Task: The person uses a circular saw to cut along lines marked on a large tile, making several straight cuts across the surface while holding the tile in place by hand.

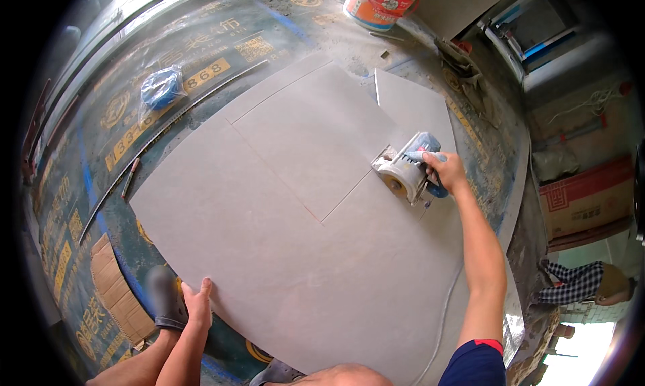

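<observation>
A large grey tile (269,265) lies flat, marked with thin straight lines; one dark line runs up to the saw. My right hand (446,171) is closed around the handle of a handheld circular saw (403,172), which rests on the tile right of its middle. The saw's round blade guard faces me, and whether the blade spins cannot be told. At the tile's lower left edge, my left hand (197,304) grips the rim, thumb showing, other fingers partly hidden. Beside it is my foot in a grey clog (165,295).
Printed green floor sheeting (228,43) surrounds the tile. On it are a blue roll in clear plastic (161,88), a long thin strip (181,110), a pencil (131,178) and cardboard (119,288). A bucket (383,6) stands behind; a cable (440,325) crosses the tile. Another person (578,283) is at right.
</observation>
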Available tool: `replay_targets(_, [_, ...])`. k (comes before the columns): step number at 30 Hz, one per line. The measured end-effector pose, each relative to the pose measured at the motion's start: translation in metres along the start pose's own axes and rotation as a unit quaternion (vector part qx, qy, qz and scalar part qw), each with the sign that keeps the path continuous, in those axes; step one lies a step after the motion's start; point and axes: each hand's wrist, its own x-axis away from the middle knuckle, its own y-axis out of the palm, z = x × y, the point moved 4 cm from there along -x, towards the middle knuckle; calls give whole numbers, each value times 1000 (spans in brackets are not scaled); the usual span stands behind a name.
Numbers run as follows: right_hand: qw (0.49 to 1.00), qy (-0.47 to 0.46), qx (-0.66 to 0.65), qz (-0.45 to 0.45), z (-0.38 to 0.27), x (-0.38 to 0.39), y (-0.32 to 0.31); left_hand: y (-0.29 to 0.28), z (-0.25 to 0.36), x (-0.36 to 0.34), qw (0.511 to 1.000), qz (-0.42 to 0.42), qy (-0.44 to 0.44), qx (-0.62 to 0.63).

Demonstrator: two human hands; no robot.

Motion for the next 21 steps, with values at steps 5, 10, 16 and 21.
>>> replay_targets(5, [1000, 6, -3, 8, 1, 3, -1, 1, 0, 0, 1000, -4, 1, 10])
replay_targets(10, [1000, -3, -1, 0, 3, 4, -1, 0, -1, -1, 1000, 3, 5, -8])
replay_targets(16, [1000, -3, 0, 4, 6, 7, -3, 1, 0, 0, 1000, -2, 6, -2])
replay_targets(21, [1000, 1, -25, -7, 10, 7, -4, 1, 3, 0, 1000, 8, -10, -19])
